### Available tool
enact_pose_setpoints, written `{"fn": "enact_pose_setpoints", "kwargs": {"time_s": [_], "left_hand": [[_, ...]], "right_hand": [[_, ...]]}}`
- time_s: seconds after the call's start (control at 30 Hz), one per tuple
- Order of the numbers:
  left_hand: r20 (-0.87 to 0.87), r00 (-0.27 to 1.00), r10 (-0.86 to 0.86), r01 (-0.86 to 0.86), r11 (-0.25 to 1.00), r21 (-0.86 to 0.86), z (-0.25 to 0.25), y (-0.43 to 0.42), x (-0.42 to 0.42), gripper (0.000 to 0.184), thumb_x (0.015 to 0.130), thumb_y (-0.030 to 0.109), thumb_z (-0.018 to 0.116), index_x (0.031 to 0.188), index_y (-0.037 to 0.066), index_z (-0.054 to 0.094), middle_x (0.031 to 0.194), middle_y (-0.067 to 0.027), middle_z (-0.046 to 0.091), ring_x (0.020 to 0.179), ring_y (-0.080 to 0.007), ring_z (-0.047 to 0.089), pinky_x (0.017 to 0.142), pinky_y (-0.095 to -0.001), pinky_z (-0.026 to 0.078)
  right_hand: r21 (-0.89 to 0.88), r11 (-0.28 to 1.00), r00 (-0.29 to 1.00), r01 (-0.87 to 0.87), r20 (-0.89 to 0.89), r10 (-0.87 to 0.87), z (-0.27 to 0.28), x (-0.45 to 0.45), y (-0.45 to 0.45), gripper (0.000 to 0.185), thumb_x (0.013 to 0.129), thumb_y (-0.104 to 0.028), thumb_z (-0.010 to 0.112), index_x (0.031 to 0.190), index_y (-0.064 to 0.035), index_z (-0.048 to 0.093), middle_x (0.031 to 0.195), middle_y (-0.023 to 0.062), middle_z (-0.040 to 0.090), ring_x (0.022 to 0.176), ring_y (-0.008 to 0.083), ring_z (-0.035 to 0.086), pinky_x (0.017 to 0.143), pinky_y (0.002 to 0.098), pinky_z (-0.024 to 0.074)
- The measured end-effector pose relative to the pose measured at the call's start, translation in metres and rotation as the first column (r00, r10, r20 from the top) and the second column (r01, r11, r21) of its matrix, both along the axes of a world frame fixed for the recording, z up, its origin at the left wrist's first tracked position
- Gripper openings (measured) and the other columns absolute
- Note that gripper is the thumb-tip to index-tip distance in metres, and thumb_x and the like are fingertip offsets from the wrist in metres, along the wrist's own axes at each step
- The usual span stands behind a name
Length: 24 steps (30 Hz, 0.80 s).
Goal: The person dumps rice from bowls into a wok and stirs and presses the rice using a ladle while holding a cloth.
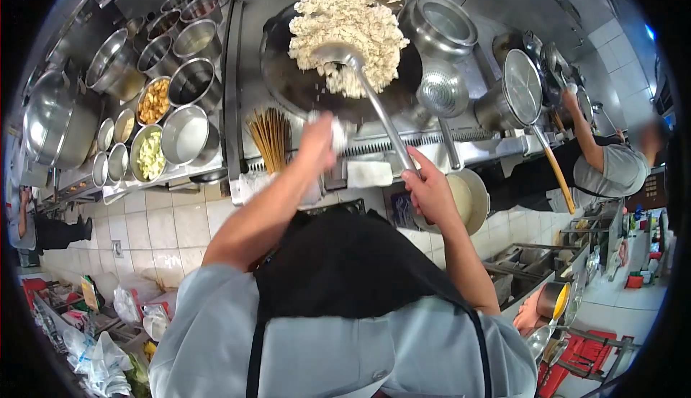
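My right hand (426, 188) is closed round the handle of a long metal ladle (385, 114), whose head rests against the rice. Slightly blurred, my left hand (317, 142) is closed on a white cloth (338, 136) at the near rim of a dark wok (277, 67). A large mass of pale fried rice (345, 24) fills the wok's far half and spreads up past its far rim. One small clump sits apart above it. Whether the hand grips the rim through the cloth is hidden.
A bamboo brush (269, 139) stands left of the wok; a perforated skimmer (442, 88) and lidded pot (443, 27) are right. Metal containers, including chopped green vegetables (151, 155), line the left counter. A strainer's wooden handle (554, 171) juts out near a co-worker (612, 171).
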<state>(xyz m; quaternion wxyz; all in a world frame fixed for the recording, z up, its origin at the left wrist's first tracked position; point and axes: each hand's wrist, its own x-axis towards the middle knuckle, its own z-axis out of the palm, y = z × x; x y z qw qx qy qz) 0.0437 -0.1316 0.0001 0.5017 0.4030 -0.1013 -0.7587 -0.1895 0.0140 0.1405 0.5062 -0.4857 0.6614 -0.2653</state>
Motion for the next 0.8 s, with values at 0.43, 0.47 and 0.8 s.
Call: {"fn": "enact_pose_setpoints", "kwargs": {"time_s": [0.43, 0.47, 0.8], "left_hand": [[0.343, 0.927, -0.154, 0.099, 0.980, 0.174, -0.001, -0.082, -0.013, 0.037, 0.101, 0.055, 0.053, 0.108, 0.019, 0.060, 0.090, -0.0045, 0.069, 0.075, -0.0200, 0.066, 0.057, -0.0372, 0.052], [0.373, 0.907, -0.195, 0.119, 0.969, 0.219, 0.010, -0.076, -0.012, 0.043, 0.100, 0.061, 0.053, 0.106, 0.019, 0.061, 0.090, -0.0035, 0.069, 0.075, -0.0189, 0.065, 0.057, -0.0357, 0.051], [-0.012, 1.000, 0.005, -0.004, 0.997, 0.072, 0.069, 0.093, 0.075, 0.054, 0.101, 0.056, 0.055, 0.123, 0.007, 0.063, 0.098, -0.0098, 0.072, 0.081, -0.0237, 0.072, 0.055, -0.0365, 0.059]], "right_hand": [[-0.814, 0.579, 0.999, 0.037, 0.015, -0.043, 0.056, -0.007, -0.085, 0.019, 0.099, -0.008, 0.066, 0.117, -0.0049, 0.060, 0.109, 0.0078, 0.057, 0.091, 0.0150, 0.061, 0.083, 0.0285, 0.0515], [-0.856, 0.498, 0.988, 0.141, 0.151, -0.020, 0.057, -0.006, -0.110, 0.012, 0.099, -0.010, 0.067, 0.106, -0.0037, 0.060, 0.104, 0.0074, 0.058, 0.089, 0.0136, 0.060, 0.080, 0.0280, 0.0505], [-0.832, 0.411, 0.736, 0.372, 0.534, 0.415, 0.207, -0.028, -0.237, 0.030, 0.100, -0.022, 0.065, 0.077, -0.0094, 0.049, 0.056, 0.0010, 0.048, 0.047, 0.0143, 0.046, 0.047, 0.0327, 0.0404]]}}
